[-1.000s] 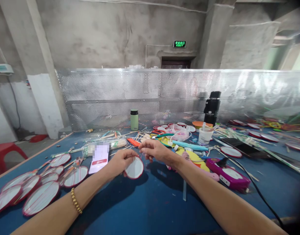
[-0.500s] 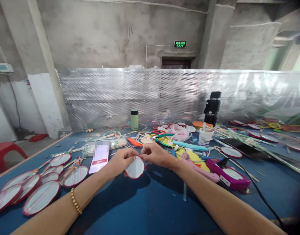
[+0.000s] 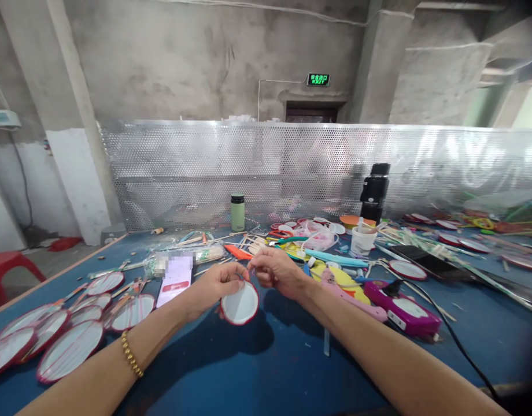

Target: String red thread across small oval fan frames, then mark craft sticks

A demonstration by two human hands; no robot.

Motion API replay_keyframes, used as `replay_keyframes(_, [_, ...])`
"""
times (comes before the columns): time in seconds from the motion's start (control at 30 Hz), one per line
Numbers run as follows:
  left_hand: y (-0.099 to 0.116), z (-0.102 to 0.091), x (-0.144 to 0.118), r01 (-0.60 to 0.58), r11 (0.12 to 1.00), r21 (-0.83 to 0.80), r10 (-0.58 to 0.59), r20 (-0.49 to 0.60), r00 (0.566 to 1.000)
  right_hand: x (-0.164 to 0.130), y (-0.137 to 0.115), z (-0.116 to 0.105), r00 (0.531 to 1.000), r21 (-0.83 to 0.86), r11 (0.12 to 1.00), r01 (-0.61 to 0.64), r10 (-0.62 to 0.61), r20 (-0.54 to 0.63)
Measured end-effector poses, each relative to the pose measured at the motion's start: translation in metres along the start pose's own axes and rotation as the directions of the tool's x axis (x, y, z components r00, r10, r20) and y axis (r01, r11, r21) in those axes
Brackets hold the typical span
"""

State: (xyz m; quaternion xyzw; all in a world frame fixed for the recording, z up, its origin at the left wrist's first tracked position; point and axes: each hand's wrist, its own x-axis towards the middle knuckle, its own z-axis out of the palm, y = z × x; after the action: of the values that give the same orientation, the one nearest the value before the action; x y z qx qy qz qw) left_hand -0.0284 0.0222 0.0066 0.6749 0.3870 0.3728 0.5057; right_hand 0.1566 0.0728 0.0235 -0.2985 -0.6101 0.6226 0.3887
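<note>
My left hand (image 3: 214, 284) holds a small round white disc with a red rim (image 3: 240, 304) just above the blue table (image 3: 266, 370). My right hand (image 3: 275, 269) is beside it, fingers pinched together at the disc's top edge, on something too thin to make out. A gold bead bracelet (image 3: 130, 355) sits on my left wrist. Finished red-rimmed fans with handles (image 3: 70, 349) lie in a heap at the left, near my left forearm.
A phone (image 3: 176, 279) lies left of my hands. A pink glue gun (image 3: 353, 300), a purple device with a black cable (image 3: 405, 309), a green bottle (image 3: 237, 212), a black bottle (image 3: 374, 190), a white cup (image 3: 361, 240) and scattered sticks lie beyond. A perforated metal screen (image 3: 292, 167) backs the table.
The disc has tilted and dropped a little in my left hand. My right hand came in from the right and closed its fingers at the disc's top edge.
</note>
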Motion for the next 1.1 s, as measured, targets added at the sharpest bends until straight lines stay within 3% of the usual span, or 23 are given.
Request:
replay_keyframes(0.2, [0.005, -0.004, 0.0, -0.005, 0.997, -0.076, 0.003, -0.027, 1.0, -0.007, -0.006, -0.001, 0.971, 0.008, 0.999, -0.054, 0.051, 0.233])
replay_keyframes(0.33, [0.009, -0.004, 0.0, 0.003, 0.997, -0.072, -0.005, -0.037, 0.999, -0.009, -0.007, -0.014, 0.899, -0.016, 0.996, -0.084, 0.083, 0.43])
replay_keyframes(0.5, [0.011, -0.005, 0.001, -0.056, 0.997, 0.047, 0.057, -0.012, 0.998, -0.009, -0.009, -0.025, 0.865, -0.013, 0.994, -0.109, 0.101, 0.492])
replay_keyframes(0.63, [0.007, -0.003, 0.001, -0.088, 0.992, 0.087, 0.09, -0.013, 0.996, -0.009, -0.008, -0.027, 0.873, -0.094, 0.99, -0.11, 0.141, 0.467])
replay_keyframes(0.83, [-0.001, -0.005, 0.006, 0.01, 0.994, 0.106, 0.02, -0.278, 0.96, -0.005, -0.013, -0.034, 0.986, -0.222, 0.975, 0.029, 0.009, 0.166])
replay_keyframes(0.93, [-0.004, -0.004, 0.008, 0.007, 0.997, 0.081, 0.02, -0.333, 0.943, -0.003, -0.014, -0.035, 0.994, -0.337, 0.941, 0.033, 0.005, 0.112])
replay_keyframes(1.1, [-0.004, 0.001, 0.009, 0.025, 0.999, 0.041, -0.011, -0.316, 0.949, 0.0, -0.008, -0.034, 0.993, -0.458, 0.888, 0.038, 0.016, 0.114])
